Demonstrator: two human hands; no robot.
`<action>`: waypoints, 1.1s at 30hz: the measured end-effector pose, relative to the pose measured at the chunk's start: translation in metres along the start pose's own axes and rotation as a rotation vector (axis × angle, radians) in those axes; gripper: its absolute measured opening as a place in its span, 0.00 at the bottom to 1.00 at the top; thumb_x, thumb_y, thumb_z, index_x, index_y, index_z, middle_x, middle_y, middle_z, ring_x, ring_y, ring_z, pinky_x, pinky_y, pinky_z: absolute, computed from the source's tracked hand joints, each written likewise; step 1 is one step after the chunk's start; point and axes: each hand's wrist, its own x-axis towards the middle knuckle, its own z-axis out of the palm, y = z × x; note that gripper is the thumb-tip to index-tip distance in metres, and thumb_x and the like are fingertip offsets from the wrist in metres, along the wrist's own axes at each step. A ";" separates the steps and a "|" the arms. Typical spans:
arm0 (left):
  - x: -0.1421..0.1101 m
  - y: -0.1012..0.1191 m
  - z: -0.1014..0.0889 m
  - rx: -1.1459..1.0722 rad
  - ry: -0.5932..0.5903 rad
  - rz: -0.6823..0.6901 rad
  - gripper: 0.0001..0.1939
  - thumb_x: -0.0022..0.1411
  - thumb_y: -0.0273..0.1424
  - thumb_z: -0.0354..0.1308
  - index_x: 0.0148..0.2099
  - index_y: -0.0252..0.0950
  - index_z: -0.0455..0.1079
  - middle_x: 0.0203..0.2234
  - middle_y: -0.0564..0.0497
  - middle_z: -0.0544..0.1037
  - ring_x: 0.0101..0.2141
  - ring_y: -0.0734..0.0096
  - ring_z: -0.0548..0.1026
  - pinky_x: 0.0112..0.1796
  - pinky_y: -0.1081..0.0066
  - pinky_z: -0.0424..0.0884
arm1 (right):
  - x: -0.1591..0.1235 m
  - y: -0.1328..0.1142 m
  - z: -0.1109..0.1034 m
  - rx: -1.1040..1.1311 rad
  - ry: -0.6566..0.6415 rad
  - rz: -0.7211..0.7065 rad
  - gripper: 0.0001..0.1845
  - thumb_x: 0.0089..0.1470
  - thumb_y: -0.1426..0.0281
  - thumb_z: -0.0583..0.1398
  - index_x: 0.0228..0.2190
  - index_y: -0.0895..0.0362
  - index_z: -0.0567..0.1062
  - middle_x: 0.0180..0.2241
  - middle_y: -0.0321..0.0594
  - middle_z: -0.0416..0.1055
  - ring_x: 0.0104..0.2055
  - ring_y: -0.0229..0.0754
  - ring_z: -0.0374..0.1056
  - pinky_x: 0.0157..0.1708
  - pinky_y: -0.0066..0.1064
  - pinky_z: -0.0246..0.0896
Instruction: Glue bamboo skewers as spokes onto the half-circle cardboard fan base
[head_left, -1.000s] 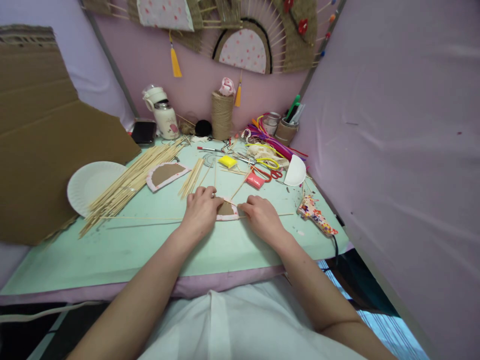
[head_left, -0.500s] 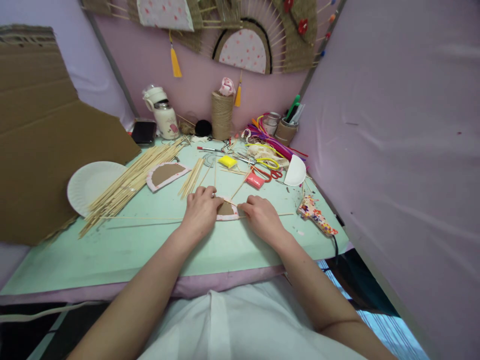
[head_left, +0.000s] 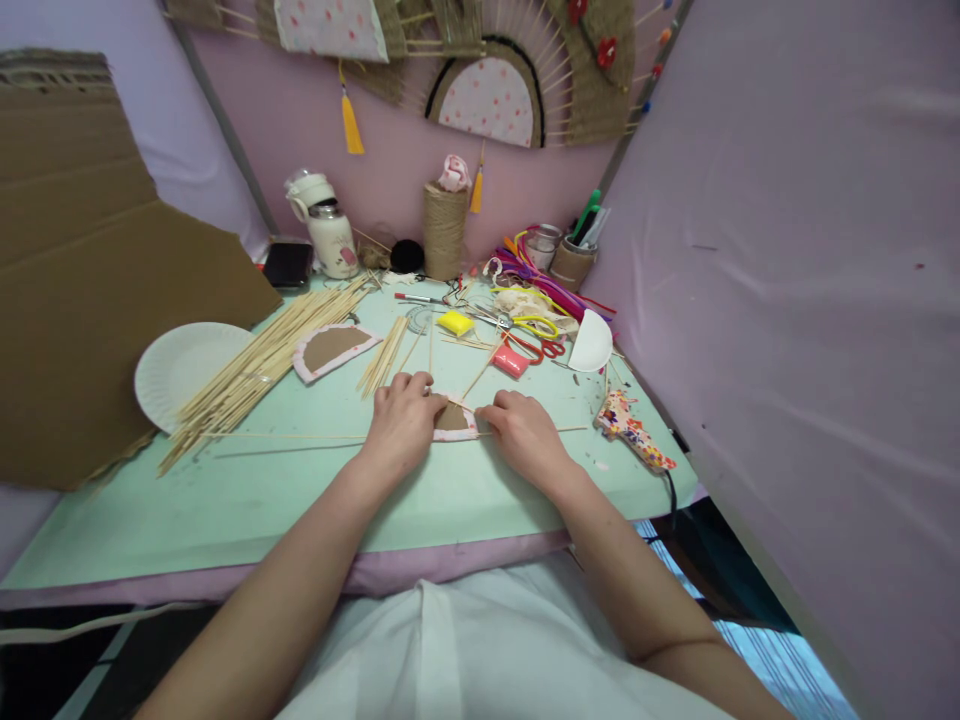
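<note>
Between my hands a small cardboard half-circle (head_left: 452, 417) with a pink-and-white fabric border lies flat on the table, partly covered. My left hand (head_left: 403, 418) is closed over its left part, thumb pressed at the upper edge. My right hand (head_left: 519, 432) has its thumb and fingertips pinched together at the right edge. A thin bamboo stick (head_left: 461, 405) crosses the cardboard between both sets of fingertips. Other thin sticks poke out beyond the hands: one long stick (head_left: 292, 436) to the left, another stick end (head_left: 574, 429) to the right.
Left are a bamboo stick bundle (head_left: 262, 365), a paper plate (head_left: 184, 370), a bordered half-circle (head_left: 334, 350) and a large cardboard sheet (head_left: 112, 280). Beyond my hands lie yellow (head_left: 455, 323) and pink (head_left: 511, 361) packets and scissors (head_left: 536, 347). A patterned glue gun (head_left: 634, 430) lies right.
</note>
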 end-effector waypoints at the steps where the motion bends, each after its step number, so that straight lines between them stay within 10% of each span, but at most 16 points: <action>1: 0.000 0.000 0.000 -0.004 0.001 -0.001 0.17 0.66 0.28 0.49 0.46 0.44 0.79 0.53 0.42 0.70 0.52 0.50 0.62 0.44 0.55 0.59 | 0.000 0.000 0.000 0.001 0.003 -0.001 0.17 0.64 0.73 0.53 0.44 0.50 0.80 0.35 0.42 0.70 0.38 0.43 0.62 0.34 0.35 0.44; 33: 0.001 -0.001 0.002 0.016 0.000 0.001 0.17 0.67 0.29 0.49 0.46 0.45 0.79 0.54 0.43 0.70 0.51 0.51 0.62 0.42 0.56 0.59 | 0.001 -0.001 -0.002 -0.008 -0.016 -0.001 0.16 0.63 0.74 0.54 0.44 0.51 0.80 0.35 0.43 0.70 0.38 0.43 0.62 0.34 0.35 0.44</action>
